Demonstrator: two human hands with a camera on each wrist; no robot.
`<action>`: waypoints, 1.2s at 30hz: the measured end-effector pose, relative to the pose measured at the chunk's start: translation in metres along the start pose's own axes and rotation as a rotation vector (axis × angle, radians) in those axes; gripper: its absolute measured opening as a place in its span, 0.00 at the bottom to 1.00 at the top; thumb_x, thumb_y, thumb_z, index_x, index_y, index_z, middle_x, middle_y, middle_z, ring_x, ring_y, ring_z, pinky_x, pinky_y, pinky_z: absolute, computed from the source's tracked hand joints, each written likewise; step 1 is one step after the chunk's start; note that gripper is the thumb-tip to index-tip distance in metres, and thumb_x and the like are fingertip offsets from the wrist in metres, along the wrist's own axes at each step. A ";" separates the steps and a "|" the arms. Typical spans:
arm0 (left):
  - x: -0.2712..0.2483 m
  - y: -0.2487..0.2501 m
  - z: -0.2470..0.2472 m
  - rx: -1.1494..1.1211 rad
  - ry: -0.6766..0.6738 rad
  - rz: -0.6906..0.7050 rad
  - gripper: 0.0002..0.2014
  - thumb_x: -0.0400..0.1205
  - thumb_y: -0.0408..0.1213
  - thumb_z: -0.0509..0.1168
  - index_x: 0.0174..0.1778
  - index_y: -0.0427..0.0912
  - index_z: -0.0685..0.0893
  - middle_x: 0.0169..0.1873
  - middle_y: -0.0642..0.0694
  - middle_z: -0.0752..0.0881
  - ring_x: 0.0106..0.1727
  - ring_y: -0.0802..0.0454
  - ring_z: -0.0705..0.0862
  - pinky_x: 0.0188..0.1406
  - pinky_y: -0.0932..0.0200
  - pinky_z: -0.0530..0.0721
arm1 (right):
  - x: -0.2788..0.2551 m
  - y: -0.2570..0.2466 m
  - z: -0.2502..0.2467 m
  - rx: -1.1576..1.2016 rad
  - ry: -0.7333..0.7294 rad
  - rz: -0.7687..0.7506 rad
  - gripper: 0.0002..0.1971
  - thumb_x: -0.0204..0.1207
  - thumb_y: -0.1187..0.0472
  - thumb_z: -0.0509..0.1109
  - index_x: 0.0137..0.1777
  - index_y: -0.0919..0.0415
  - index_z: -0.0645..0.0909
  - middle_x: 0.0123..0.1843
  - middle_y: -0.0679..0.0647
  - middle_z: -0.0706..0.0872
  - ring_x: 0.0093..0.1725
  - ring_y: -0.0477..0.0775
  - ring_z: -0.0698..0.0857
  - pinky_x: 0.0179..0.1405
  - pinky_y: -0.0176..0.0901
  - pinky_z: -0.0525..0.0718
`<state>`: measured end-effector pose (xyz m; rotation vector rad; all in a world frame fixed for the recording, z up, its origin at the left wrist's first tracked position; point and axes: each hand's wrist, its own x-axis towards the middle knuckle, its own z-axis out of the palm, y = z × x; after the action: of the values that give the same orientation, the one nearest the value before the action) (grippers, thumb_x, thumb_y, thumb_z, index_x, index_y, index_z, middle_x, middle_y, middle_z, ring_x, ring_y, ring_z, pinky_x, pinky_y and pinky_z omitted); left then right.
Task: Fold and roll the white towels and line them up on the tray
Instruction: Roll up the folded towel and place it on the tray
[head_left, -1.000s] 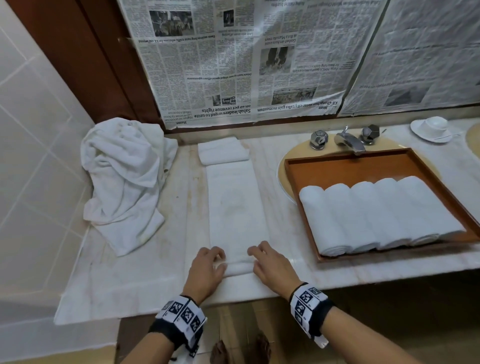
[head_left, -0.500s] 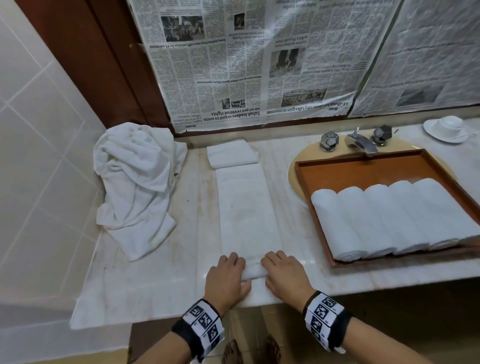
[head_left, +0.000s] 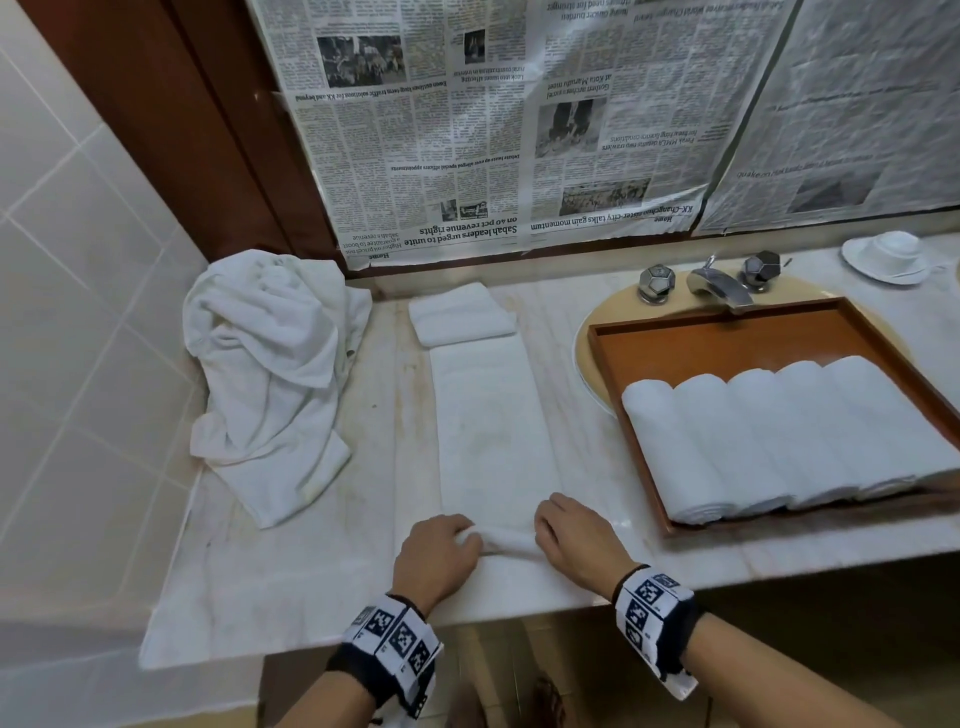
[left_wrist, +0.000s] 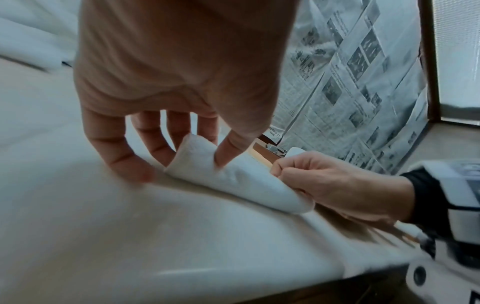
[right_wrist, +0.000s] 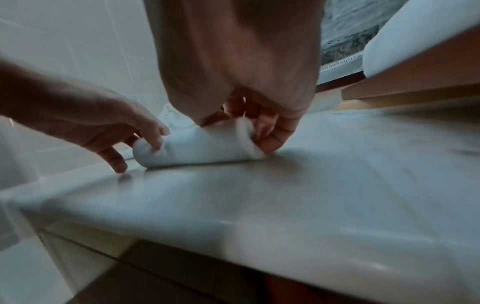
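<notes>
Marble surface (head_left: 291, 571) is bracing the folded towel (head_left: 493, 415) while both my hands (head_left: 436, 556) (head_left: 576, 540) are pinching its 6 o'clock end, tightening the roll's core.

head downward, wrists close (sharing towel (head_left: 509, 540))

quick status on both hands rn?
Left hand: closed on the left end of the towel roll.
Right hand: closed on the roll's right end.
</notes>
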<state>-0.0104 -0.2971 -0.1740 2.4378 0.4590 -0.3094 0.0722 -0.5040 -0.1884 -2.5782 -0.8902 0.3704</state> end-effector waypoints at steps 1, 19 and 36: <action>0.000 -0.001 0.000 -0.004 -0.006 -0.002 0.11 0.81 0.48 0.62 0.56 0.56 0.86 0.50 0.54 0.88 0.47 0.55 0.81 0.45 0.60 0.77 | -0.002 0.001 0.001 -0.016 0.026 -0.025 0.07 0.83 0.61 0.59 0.52 0.58 0.79 0.48 0.52 0.79 0.41 0.53 0.77 0.39 0.45 0.73; 0.002 -0.010 0.016 0.229 0.243 0.250 0.06 0.84 0.47 0.64 0.53 0.56 0.85 0.53 0.55 0.80 0.50 0.46 0.80 0.33 0.50 0.83 | 0.002 0.009 0.006 0.167 0.093 -0.071 0.08 0.83 0.62 0.64 0.59 0.53 0.80 0.57 0.50 0.78 0.43 0.53 0.81 0.42 0.47 0.83; 0.007 -0.017 -0.007 -0.169 0.108 -0.011 0.05 0.82 0.48 0.67 0.51 0.55 0.84 0.36 0.55 0.85 0.39 0.60 0.81 0.38 0.65 0.74 | 0.018 0.003 -0.018 0.299 -0.082 0.095 0.11 0.80 0.54 0.66 0.57 0.56 0.83 0.50 0.51 0.87 0.48 0.53 0.83 0.48 0.45 0.80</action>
<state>-0.0103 -0.2788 -0.1802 2.2951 0.5237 -0.1384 0.0941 -0.5000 -0.1757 -2.3470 -0.6819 0.5919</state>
